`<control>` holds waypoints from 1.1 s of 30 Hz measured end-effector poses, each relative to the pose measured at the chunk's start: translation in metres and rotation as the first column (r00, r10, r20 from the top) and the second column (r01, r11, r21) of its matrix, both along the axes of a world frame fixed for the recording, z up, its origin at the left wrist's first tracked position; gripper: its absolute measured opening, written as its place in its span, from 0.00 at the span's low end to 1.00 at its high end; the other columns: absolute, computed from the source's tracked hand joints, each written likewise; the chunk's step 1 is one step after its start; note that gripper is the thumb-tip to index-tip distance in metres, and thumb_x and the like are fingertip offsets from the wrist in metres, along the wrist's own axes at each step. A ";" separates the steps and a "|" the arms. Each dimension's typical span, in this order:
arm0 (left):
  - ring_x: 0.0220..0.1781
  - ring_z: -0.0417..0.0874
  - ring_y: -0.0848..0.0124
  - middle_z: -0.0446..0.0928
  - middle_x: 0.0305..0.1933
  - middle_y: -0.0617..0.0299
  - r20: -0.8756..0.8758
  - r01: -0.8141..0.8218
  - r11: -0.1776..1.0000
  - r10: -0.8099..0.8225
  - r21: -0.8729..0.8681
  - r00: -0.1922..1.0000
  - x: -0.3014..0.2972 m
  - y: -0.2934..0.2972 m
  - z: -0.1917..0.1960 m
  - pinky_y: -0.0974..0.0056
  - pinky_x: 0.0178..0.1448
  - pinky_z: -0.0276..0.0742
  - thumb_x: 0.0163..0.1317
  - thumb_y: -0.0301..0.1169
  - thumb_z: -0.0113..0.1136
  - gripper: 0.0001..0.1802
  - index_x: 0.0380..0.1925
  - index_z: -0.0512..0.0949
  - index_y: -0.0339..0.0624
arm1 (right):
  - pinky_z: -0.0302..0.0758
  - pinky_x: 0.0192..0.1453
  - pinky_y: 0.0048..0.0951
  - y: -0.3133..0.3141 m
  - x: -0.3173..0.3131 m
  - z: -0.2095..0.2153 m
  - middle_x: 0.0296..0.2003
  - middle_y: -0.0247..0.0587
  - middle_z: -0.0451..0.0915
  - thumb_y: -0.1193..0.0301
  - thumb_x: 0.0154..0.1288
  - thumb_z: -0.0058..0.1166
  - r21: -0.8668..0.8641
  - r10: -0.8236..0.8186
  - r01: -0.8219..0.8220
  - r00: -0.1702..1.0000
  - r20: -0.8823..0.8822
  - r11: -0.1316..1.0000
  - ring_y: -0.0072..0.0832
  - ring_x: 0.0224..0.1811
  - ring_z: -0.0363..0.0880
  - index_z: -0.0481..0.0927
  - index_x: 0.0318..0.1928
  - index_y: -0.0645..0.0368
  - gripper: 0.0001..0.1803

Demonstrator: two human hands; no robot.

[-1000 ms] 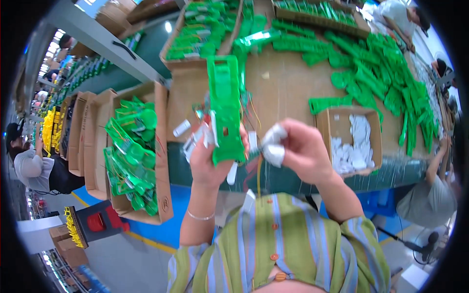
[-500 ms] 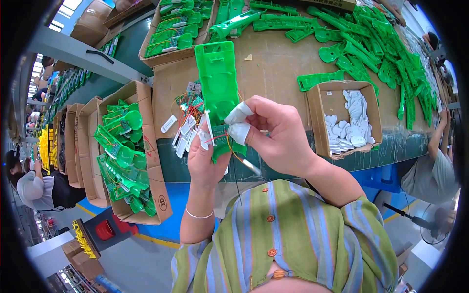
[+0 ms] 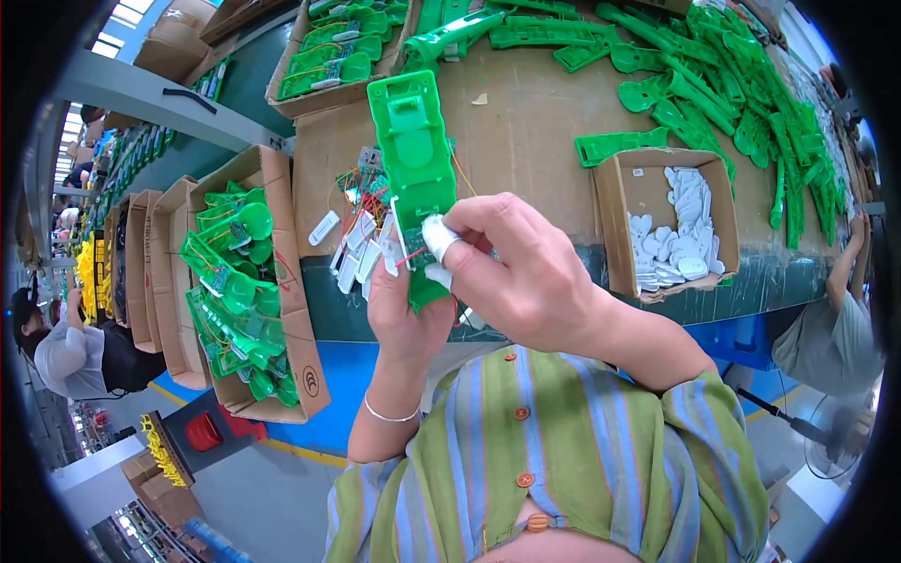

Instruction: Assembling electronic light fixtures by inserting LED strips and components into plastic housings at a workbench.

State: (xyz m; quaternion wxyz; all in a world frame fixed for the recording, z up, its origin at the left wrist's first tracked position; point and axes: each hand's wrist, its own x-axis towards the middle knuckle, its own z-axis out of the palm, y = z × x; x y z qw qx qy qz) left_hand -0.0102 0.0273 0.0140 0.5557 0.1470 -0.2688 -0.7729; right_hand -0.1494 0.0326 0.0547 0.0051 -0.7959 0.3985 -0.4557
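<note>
My left hand grips the lower end of a long green plastic housing, held upright with its ribbed hollow side facing me. A small circuit board lies in its lower part, mostly covered by my fingers, and a red wire runs across it. My right hand is closed in a pinch over that part, with white finger covers on its fingertips; what it pinches is hidden. Beneath the housing, a white-tipped lead hangs partly behind my right hand. Loose circuit boards with wires and white plastic pieces lie beside my left hand.
Cardboard boxes of wired green housings stand at left and far left. On the right, a carton holds white oval pieces. Green housings pile up behind it. A person sits at right, another at left.
The housing has tilted slightly and shifted a little left. My right hand has turned and lowered, its fingers curling over the circuit board. The hanging lead is now more hidden.
</note>
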 end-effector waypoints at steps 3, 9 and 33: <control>0.54 0.73 0.64 0.69 0.54 0.55 -0.017 -0.027 0.999 0.027 0.028 0.999 -0.003 0.004 -0.004 0.59 0.57 0.69 0.66 0.35 0.41 0.22 0.57 0.60 0.35 | 0.73 0.26 0.26 -0.002 -0.002 0.007 0.33 0.44 0.70 0.82 0.39 0.57 0.012 0.021 -0.021 1.000 0.006 1.000 0.31 0.27 0.71 0.74 0.30 0.71 0.12; 0.51 0.74 0.70 0.71 0.52 0.57 0.199 -0.104 0.989 0.123 -0.105 0.972 -0.006 0.003 0.004 0.66 0.51 0.74 0.67 0.31 0.41 0.23 0.61 0.59 0.36 | 0.74 0.28 0.28 -0.002 -0.009 -0.009 0.34 0.46 0.70 0.81 0.38 0.56 -0.028 0.053 -0.052 0.998 0.033 0.998 0.34 0.29 0.72 0.74 0.30 0.73 0.13; 0.46 0.74 0.73 0.73 0.47 0.57 0.342 -0.048 0.990 0.092 -0.135 0.935 -0.015 0.003 0.015 0.70 0.45 0.71 0.61 0.28 0.53 0.20 0.53 0.65 0.34 | 0.77 0.37 0.28 0.009 -0.027 -0.006 0.32 0.44 0.75 0.85 0.45 0.57 0.205 0.132 -0.215 0.926 0.355 0.955 0.34 0.34 0.78 0.78 0.32 0.70 0.09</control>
